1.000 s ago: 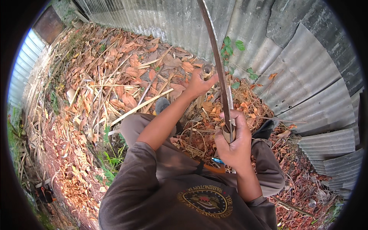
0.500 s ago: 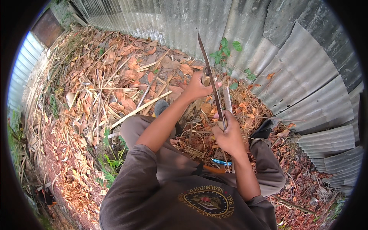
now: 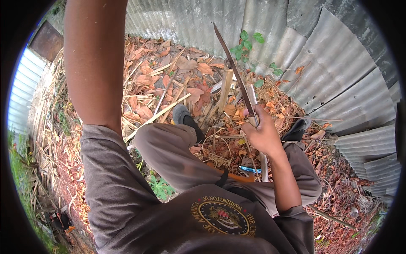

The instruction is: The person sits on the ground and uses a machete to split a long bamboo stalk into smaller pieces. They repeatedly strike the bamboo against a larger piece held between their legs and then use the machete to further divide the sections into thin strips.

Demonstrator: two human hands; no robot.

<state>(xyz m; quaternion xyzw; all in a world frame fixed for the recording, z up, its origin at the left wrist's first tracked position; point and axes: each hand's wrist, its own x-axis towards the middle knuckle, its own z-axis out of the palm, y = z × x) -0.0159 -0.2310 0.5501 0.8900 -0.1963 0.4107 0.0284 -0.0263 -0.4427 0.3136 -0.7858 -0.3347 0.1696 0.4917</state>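
My right hand [image 3: 263, 132] is shut on the handle of a long dark knife [image 3: 233, 70]. Its blade slants up and to the left, over the dry leaves. Just left of the blade a pale cut wooden stake [image 3: 225, 89] stands in the leaf litter, with nothing holding it. A second pale stick [image 3: 252, 94] lies close behind the blade. My left forearm [image 3: 94, 59] rises out of the top of the picture, so my left hand is hidden. I am crouched, with my knees bent and my dark shoes [image 3: 182, 115] in the leaves.
Corrugated metal sheets [image 3: 338, 84] wall off the back and right. Dry brown leaves and long pale stalks [image 3: 157, 114] cover the ground. A small green plant [image 3: 247, 42] grows by the wall. A blue object [image 3: 249, 169] lies near my waist.
My left hand has let go of the stake's top and the arm has swung up out of view. The knife has come down lower and closer to the stake.
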